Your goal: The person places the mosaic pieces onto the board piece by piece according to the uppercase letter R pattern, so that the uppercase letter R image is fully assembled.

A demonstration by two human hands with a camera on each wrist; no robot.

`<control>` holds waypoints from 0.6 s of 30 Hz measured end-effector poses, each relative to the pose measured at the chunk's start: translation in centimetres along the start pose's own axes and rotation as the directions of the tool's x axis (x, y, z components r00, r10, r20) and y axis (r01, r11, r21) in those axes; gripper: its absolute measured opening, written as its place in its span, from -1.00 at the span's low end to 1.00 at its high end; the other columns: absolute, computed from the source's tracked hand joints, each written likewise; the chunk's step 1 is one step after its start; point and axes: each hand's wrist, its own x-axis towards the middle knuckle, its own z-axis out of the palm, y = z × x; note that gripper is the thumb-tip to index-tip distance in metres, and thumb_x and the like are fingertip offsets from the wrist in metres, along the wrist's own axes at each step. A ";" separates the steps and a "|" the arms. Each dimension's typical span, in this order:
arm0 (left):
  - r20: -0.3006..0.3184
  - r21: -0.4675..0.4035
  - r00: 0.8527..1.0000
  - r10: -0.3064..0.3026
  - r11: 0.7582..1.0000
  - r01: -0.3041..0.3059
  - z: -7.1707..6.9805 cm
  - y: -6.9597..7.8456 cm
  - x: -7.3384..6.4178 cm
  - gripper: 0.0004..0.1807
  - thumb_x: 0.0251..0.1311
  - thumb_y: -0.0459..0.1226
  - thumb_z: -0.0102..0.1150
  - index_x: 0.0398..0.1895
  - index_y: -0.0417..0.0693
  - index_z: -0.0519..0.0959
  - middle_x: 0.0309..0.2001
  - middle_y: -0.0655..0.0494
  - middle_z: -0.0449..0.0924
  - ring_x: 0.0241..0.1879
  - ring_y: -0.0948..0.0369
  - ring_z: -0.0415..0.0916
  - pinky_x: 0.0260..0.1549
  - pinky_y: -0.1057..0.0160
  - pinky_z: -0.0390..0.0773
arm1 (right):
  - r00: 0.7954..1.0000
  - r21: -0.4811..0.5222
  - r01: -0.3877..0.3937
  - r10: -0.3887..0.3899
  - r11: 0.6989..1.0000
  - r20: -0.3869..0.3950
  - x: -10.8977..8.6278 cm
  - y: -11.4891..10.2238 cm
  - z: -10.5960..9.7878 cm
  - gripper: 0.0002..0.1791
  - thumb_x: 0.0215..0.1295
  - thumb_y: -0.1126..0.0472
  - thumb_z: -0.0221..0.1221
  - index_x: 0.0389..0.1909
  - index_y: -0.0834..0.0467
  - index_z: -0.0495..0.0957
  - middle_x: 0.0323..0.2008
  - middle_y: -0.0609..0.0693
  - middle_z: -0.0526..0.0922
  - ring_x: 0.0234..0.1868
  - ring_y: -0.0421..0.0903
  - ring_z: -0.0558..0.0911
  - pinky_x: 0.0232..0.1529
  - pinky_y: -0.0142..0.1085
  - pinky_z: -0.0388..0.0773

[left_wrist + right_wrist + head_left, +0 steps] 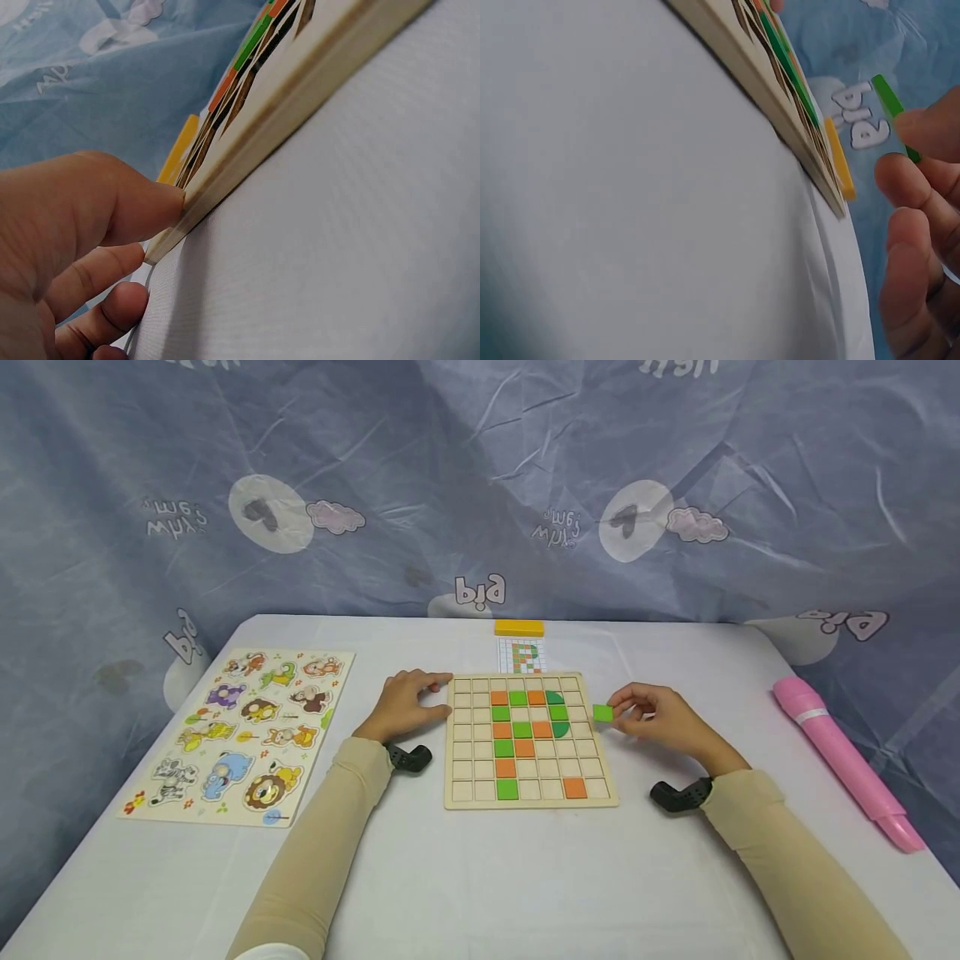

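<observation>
A wooden grid board (551,760) lies flat, with orange, green and dark-green rounded pieces in some of its cells. Beside its left edge is my left hand (405,703), thumb and forefinger touching the rim near the far left corner; in the left wrist view the thumb (142,199) rests against the board's side. Off the right edge, my right hand (660,718) pinches a green square tile (603,713) between thumb and fingers. The right wrist view shows that tile (889,105) edge-on, held higher than the board. A small pattern card (523,656) stands behind the board.
A yellow block (519,627) sits behind the card. On the left lies an animal puzzle board (225,739); a pink microphone-shaped object (843,756) lies at the right. White cloth (510,877) covers the table, and a printed blue-grey curtain (420,485) hangs behind it.
</observation>
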 end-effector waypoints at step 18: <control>0.003 0.001 1.000 0.002 1.000 -0.002 0.0 0.1 0.0 -0.32 0.23 -0.05 0.37 0.44 -0.05 0.62 -0.05 0.06 0.61 -0.01 -0.02 0.43 0.21 -0.14 0.29 | 0.985 -0.032 0.097 -0.092 0.995 0.146 -0.2 -2.6 3.8 -0.75 0.26 0.38 0.49 -0.08 0.25 0.68 -0.25 -0.05 0.70 -0.40 -0.21 0.56 -0.27 -0.35 0.51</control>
